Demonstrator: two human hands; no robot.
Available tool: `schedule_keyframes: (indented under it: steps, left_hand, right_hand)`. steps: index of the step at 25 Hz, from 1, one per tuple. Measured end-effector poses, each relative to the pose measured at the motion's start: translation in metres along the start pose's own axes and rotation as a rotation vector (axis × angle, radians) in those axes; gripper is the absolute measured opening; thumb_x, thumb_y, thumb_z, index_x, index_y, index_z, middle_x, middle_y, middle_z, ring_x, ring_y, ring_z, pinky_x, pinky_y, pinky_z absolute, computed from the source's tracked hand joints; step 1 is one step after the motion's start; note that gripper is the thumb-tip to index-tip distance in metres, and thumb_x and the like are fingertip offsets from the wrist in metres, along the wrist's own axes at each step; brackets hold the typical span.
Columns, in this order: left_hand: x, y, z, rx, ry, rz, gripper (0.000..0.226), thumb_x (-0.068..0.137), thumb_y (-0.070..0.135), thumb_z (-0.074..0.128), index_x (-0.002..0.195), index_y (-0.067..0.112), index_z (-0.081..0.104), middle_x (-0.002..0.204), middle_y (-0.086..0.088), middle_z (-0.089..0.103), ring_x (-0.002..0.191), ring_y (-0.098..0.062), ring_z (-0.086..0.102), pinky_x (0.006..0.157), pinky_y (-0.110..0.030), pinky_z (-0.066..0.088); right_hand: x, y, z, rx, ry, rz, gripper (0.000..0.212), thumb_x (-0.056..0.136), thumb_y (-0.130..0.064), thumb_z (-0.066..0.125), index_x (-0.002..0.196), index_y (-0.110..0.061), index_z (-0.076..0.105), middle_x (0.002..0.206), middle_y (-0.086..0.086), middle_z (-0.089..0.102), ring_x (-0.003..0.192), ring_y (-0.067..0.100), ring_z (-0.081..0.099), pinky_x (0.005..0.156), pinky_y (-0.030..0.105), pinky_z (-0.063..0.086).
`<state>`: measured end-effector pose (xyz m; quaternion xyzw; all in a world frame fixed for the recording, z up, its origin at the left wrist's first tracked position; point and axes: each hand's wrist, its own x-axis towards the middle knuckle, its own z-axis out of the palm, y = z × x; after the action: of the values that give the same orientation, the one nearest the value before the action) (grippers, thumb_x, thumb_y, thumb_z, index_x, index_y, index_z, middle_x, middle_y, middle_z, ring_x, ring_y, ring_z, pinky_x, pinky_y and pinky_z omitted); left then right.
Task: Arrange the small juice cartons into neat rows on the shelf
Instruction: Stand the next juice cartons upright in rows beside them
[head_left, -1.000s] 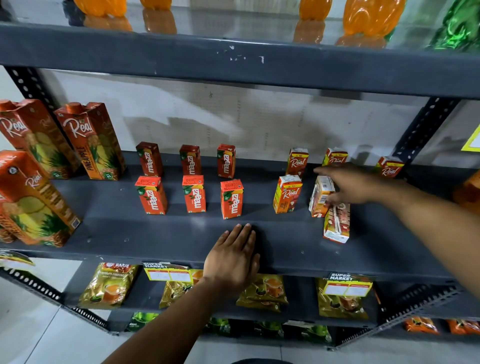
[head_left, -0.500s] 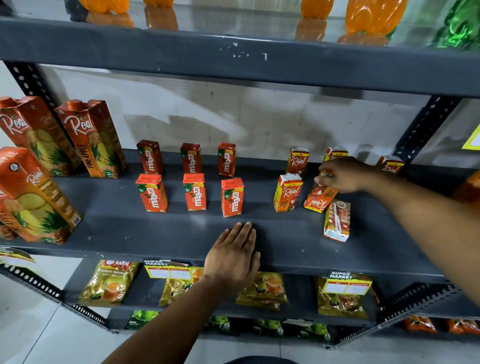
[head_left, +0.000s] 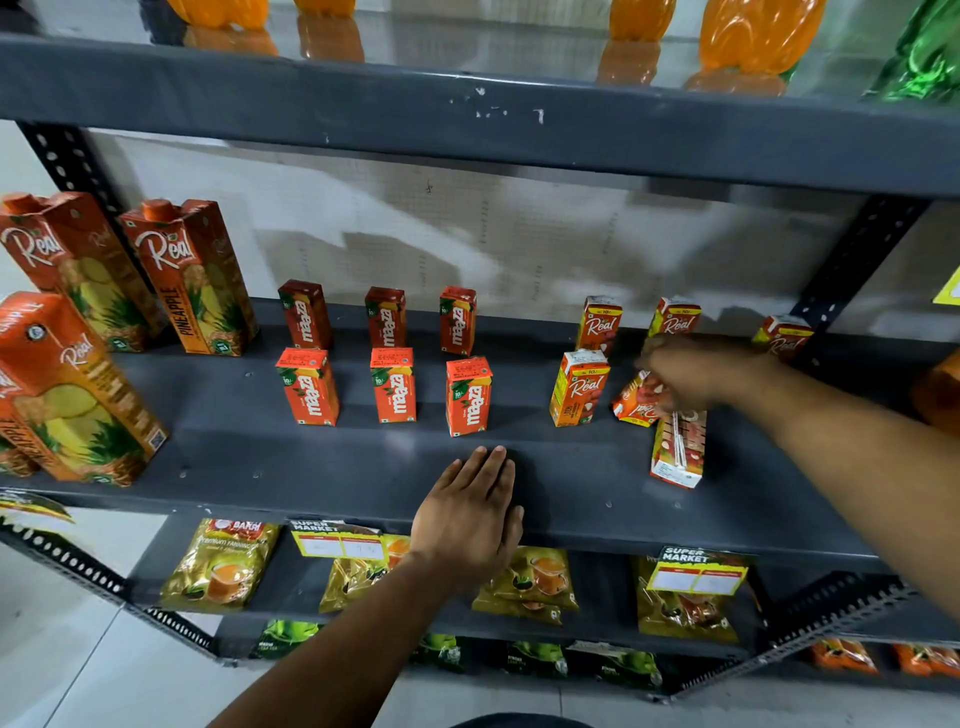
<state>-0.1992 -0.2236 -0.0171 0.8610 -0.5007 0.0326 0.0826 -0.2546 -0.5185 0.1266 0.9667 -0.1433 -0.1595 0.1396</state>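
Note:
Several small orange Maaza cartons (head_left: 393, 383) stand in two rows on the grey shelf (head_left: 322, 467). To their right stand small Real cartons: one in front (head_left: 579, 387) and others at the back (head_left: 598, 323). My right hand (head_left: 691, 376) grips a small Real carton (head_left: 635, 402), tilted over beside the front one. Another small Real carton (head_left: 678, 449) lies just below that hand, nearer the shelf's front. My left hand (head_left: 470, 514) rests flat on the shelf's front edge, fingers together, holding nothing.
Tall Real pineapple cartons (head_left: 195, 275) stand at the shelf's left end. Orange bottles (head_left: 756, 36) sit on the shelf above. Tea packets (head_left: 223, 564) and price tags (head_left: 698, 569) hang on the lower shelf. A slotted upright (head_left: 852, 260) stands at the right rear.
My right hand has tipped the small Real carton from upright to a steep tilt and drawn it slightly down and forward. My left hand has stayed on the shelf edge.

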Motion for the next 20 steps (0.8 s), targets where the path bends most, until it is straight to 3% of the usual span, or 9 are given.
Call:
schedule_keyframes:
  steps: [4,6,8,11,12,14,16,18,20]
  left_hand:
    - [0.001,0.0,0.0,0.0,0.012,0.003,0.063,0.094,0.046,0.015,0.147,0.011,0.018,0.158,-0.009,0.015,0.145,-0.023,0.009,0.115,-0.036,0.002]
    - [0.001,0.0,0.001,0.002,0.009,-0.003,0.064,0.094,0.047,0.014,0.146,0.011,0.019,0.158,-0.009,0.017,0.145,-0.023,0.01,0.114,-0.035,0.001]
    - [0.001,-0.001,0.002,0.005,0.012,-0.003,0.065,0.093,0.048,0.012,0.146,0.011,0.02,0.158,-0.009,0.018,0.145,-0.023,0.012,0.114,-0.035,0.001]
    - [0.002,-0.001,0.004,0.017,0.018,-0.012,0.065,0.093,0.048,0.012,0.145,0.011,0.022,0.157,-0.009,0.021,0.144,-0.024,0.014,0.114,-0.036,0.004]
    - [0.002,-0.001,0.004,0.021,0.022,-0.014,0.066,0.092,0.048,0.011,0.145,0.011,0.022,0.157,-0.009,0.022,0.144,-0.024,0.014,0.114,-0.036,0.004]
    - [0.003,0.0,0.003,0.013,0.015,-0.006,0.066,0.092,0.048,0.011,0.146,0.011,0.021,0.157,-0.009,0.021,0.144,-0.023,0.013,0.114,-0.036,0.004]
    - [0.003,-0.001,0.004,0.013,0.005,-0.01,0.066,0.092,0.048,0.01,0.146,0.011,0.02,0.158,-0.009,0.019,0.145,-0.023,0.012,0.115,-0.036,0.004]
    - [0.002,0.0,0.002,0.018,-0.003,-0.01,0.067,0.091,0.048,0.01,0.147,0.012,0.018,0.158,-0.008,0.017,0.145,-0.023,0.01,0.115,-0.037,0.004]
    - [0.002,0.0,0.0,0.015,-0.006,-0.002,0.066,0.092,0.048,0.01,0.147,0.012,0.017,0.158,-0.008,0.016,0.145,-0.023,0.009,0.116,-0.037,0.004]
  right_hand:
    - [0.003,0.002,0.003,-0.048,0.032,0.042,0.053,0.078,-0.03,0.071,0.127,-0.02,0.055,0.124,0.006,0.059,0.11,0.025,0.056,0.09,0.04,0.05]
    - [0.003,0.016,-0.001,0.078,0.028,0.112,0.05,0.076,-0.031,0.071,0.123,-0.021,0.057,0.122,0.006,0.062,0.107,0.026,0.057,0.09,0.041,0.049]
    - [0.0,0.04,-0.003,0.517,0.187,0.23,0.049,0.075,-0.024,0.075,0.12,-0.016,0.059,0.124,0.01,0.062,0.107,0.027,0.058,0.089,0.04,0.049]
    - [-0.013,0.049,0.013,1.399,0.645,0.334,0.053,0.074,-0.009,0.077,0.121,-0.008,0.053,0.124,0.015,0.062,0.103,0.024,0.06,0.083,0.038,0.05]
    - [-0.014,0.044,0.019,1.515,0.688,0.343,0.059,0.072,-0.005,0.078,0.123,-0.007,0.05,0.124,0.015,0.061,0.104,0.024,0.06,0.084,0.039,0.051]
    - [-0.01,0.031,0.031,1.447,0.615,0.341,0.072,0.064,-0.002,0.083,0.126,-0.011,0.047,0.123,0.007,0.059,0.105,0.023,0.059,0.085,0.039,0.051]
    - [-0.004,0.015,0.039,1.252,0.415,0.311,0.076,0.065,-0.009,0.084,0.128,-0.019,0.043,0.119,-0.001,0.053,0.102,0.02,0.055,0.079,0.035,0.049]
    - [0.004,0.006,0.046,1.105,0.24,0.281,0.074,0.07,-0.015,0.081,0.131,-0.024,0.041,0.119,0.001,0.054,0.101,0.021,0.055,0.082,0.039,0.05]
    - [0.011,0.002,0.046,1.037,0.176,0.276,0.07,0.073,-0.017,0.079,0.131,-0.025,0.041,0.122,0.006,0.058,0.102,0.023,0.057,0.086,0.044,0.051]
